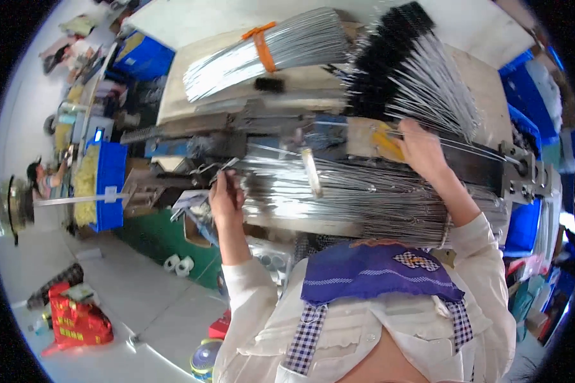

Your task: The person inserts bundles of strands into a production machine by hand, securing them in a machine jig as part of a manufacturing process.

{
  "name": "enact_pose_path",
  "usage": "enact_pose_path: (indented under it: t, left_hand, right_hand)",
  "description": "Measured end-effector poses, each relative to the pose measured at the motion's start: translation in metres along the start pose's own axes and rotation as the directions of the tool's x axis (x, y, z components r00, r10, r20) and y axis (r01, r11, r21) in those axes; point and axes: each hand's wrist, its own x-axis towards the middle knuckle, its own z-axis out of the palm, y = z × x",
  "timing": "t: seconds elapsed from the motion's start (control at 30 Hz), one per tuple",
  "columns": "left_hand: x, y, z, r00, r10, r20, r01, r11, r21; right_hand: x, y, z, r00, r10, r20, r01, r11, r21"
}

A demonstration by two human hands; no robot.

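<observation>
My right hand (421,150) is closed over the bench fixture, its fingers around thin metal wires (473,150) that run right toward a metal block (524,172). Beside those fingers is a yellow piece (387,142) on the fixture. At the fixture's left end, my left hand (226,198) is pinched by a small shiny metal part (206,168); what its fingertips hold is too small and blurred to make out. Between my hands, in front of the fixture, lies a wide layer of loose metal rods (338,198), some with looped ends. A pale strip (312,172) stands across them.
Behind the fixture lie a rod bundle (287,51) tied with an orange band (262,48) and a stack of black-bristled brushes (390,48) with wire stems. Blue bins (112,185) flank the bench. A red bag (80,319) sits on the floor; another person (48,179) is far left.
</observation>
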Motion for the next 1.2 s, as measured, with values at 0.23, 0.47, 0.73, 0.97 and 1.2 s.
enact_pose_path:
  t: [0.23,0.47,0.73,0.97,1.2]
  left_hand:
    - [-0.064,-0.024,0.052,0.889,0.423,-0.176,-0.428,0.904,0.012]
    - [-0.148,-0.014,0.245,0.167,-0.247,0.954,0.064,0.969,0.24]
    - [-0.101,-0.059,0.237,0.687,-0.187,0.703,0.158,0.982,0.107]
    - [-0.078,-0.024,0.193,0.812,-0.113,0.573,0.078,0.993,0.086]
    - [-0.083,-0.024,0.188,0.775,-0.119,0.621,0.104,0.993,0.061]
  right_hand:
    - [-0.069,-0.001,-0.073,0.987,0.029,-0.156,0.043,0.897,0.439]
    - [-0.046,0.01,-0.138,0.852,0.342,-0.397,-0.129,0.871,0.474]
    - [-0.037,0.042,-0.115,0.857,0.326,-0.399,-0.065,0.837,0.544]
    - [0.045,-0.031,-0.06,0.945,-0.314,-0.097,0.328,0.881,0.341]
    - [0.032,-0.031,-0.076,0.769,-0.59,-0.248,0.638,0.733,0.234]
